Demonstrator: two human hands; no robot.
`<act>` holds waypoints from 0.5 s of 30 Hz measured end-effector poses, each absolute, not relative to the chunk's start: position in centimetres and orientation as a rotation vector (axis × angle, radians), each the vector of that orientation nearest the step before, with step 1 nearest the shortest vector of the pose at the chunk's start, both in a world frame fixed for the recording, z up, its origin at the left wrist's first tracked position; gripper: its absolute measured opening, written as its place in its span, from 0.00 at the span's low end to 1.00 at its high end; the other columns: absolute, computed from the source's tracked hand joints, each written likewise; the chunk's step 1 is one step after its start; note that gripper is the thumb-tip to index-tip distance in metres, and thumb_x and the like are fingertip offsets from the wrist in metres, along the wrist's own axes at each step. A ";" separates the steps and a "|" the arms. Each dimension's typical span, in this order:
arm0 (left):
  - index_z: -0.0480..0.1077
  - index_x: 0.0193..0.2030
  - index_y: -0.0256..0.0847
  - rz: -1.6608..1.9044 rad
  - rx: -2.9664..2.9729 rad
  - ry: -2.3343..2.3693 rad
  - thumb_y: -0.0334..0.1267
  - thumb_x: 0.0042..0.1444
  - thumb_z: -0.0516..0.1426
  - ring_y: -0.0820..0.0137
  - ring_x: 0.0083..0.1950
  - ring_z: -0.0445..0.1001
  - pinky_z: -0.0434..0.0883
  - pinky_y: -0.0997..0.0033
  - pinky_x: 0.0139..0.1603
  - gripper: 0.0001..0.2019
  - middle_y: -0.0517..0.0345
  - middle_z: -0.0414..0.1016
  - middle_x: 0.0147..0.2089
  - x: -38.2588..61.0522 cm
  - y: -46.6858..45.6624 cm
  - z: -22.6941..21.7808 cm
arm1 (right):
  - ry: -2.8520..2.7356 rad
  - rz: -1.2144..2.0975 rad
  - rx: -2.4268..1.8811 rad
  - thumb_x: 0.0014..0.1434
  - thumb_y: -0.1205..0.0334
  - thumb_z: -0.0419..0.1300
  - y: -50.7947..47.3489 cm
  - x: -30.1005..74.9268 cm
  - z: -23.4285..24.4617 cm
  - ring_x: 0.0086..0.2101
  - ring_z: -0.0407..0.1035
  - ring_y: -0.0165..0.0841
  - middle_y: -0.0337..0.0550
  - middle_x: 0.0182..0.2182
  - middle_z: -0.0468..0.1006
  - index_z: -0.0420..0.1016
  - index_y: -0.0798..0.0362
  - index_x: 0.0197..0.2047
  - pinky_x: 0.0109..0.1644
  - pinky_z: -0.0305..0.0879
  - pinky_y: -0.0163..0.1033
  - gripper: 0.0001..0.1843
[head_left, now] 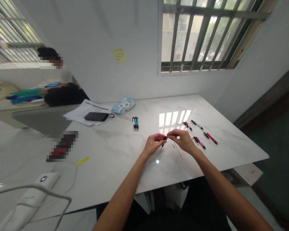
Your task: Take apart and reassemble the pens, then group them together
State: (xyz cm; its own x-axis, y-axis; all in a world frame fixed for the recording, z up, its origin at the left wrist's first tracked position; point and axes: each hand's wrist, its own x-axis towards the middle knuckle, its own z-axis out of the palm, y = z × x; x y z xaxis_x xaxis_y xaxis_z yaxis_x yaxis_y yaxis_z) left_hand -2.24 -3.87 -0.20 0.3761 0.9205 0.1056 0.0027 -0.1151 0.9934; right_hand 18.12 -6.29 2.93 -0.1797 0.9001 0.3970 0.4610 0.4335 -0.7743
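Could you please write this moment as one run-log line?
left hand: holds red-black pen piece; right hand: at its red end; table: thin pale rod near hands, three pens left, other pen items right

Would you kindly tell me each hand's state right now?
Left hand: closed on a red-and-black pen piece.
Right hand: pinched near its red end; grip cannot be told.

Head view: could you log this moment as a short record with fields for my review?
Holding: left hand grips a small black-and-red pen piece
Other hand: right hand, fingertips at its red end; grip unclear
Surface: glossy white marbled tabletop
Below hands: thin pale rod
Right: slim red-and-black pen parts
Beyond left hand: three slim black-ended pens
Wall: square yellow paper note
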 end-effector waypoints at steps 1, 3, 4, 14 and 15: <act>0.80 0.39 0.35 0.983 1.474 0.879 0.38 0.50 0.69 0.70 0.33 0.76 0.74 0.69 0.38 0.11 0.53 0.81 0.34 -2.2 -3.9 -0.1 | -1.814 0.631 -1.160 0.65 0.56 0.64 -6.3 18.1 2.9 0.34 0.77 0.34 0.41 0.35 0.85 0.84 0.48 0.41 0.40 0.72 0.39 0.08; 0.80 0.39 0.35 0.985 1.479 0.871 0.38 0.50 0.69 0.69 0.33 0.76 0.74 0.68 0.39 0.11 0.53 0.81 0.34 -2.2 -3.9 -0.1 | -1.823 0.641 -1.151 0.65 0.54 0.64 -6.4 18.1 2.8 0.34 0.76 0.33 0.41 0.36 0.85 0.84 0.47 0.44 0.39 0.71 0.39 0.09; 0.80 0.39 0.35 0.989 1.476 0.870 0.38 0.50 0.69 0.69 0.33 0.77 0.75 0.68 0.39 0.12 0.52 0.81 0.34 -2.2 -3.9 -0.1 | -1.819 0.648 -1.153 0.65 0.54 0.64 -6.4 18.1 2.8 0.34 0.76 0.33 0.41 0.36 0.84 0.84 0.47 0.46 0.39 0.71 0.39 0.11; 0.80 0.39 0.36 1.045 1.436 0.908 0.41 0.48 0.71 0.68 0.34 0.77 0.75 0.67 0.38 0.15 0.51 0.82 0.36 -2.2 -3.8 -0.3 | -1.903 0.475 -1.591 0.63 0.54 0.65 -9.4 20.3 0.8 0.33 0.76 0.37 0.42 0.33 0.83 0.80 0.49 0.43 0.41 0.68 0.41 0.09; 0.80 0.39 0.36 1.051 1.429 0.909 0.41 0.47 0.71 0.68 0.34 0.77 0.75 0.67 0.38 0.14 0.51 0.81 0.36 -2.2 -3.7 -0.4 | -1.932 0.468 -1.697 0.61 0.55 0.66 -9.9 20.5 0.2 0.33 0.76 0.38 0.43 0.32 0.82 0.80 0.49 0.43 0.40 0.68 0.41 0.09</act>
